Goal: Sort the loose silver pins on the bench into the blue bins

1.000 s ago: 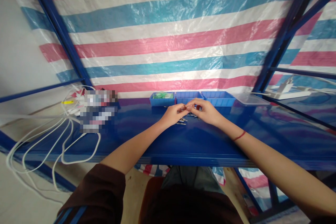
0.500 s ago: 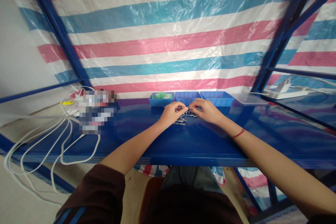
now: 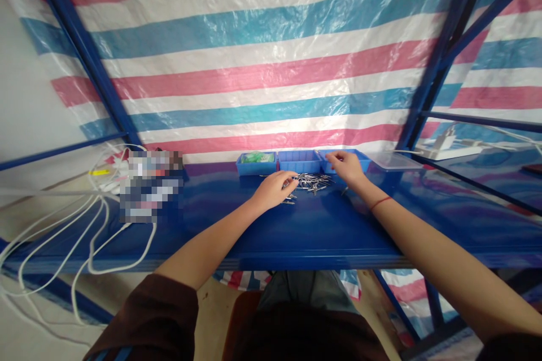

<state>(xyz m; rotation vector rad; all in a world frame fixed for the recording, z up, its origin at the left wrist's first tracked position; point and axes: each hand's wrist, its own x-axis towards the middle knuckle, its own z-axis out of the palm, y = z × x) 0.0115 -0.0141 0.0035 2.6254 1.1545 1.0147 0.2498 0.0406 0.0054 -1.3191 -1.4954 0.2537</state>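
On my feed, a striped plastic sheet [image 3: 262,62] in red, white and blue fills twelve o'clock, creased and shiny. I see a blue left post [image 3: 80,51] at ten o'clock and a blue right post [image 3: 436,62] at two, with a pale wall [image 3: 25,96] out at nine. Toward nine I have a pixelated heap [image 3: 154,183], its details unreadable to me, near a small yellow object [image 3: 99,172]. White cables [image 3: 99,237] loop down through eight o'clock. At three, a clear flat plastic piece [image 3: 396,161] lies near a white power strip [image 3: 451,150]. Near half past six, I catch an orange-brown seat [image 3: 241,316].
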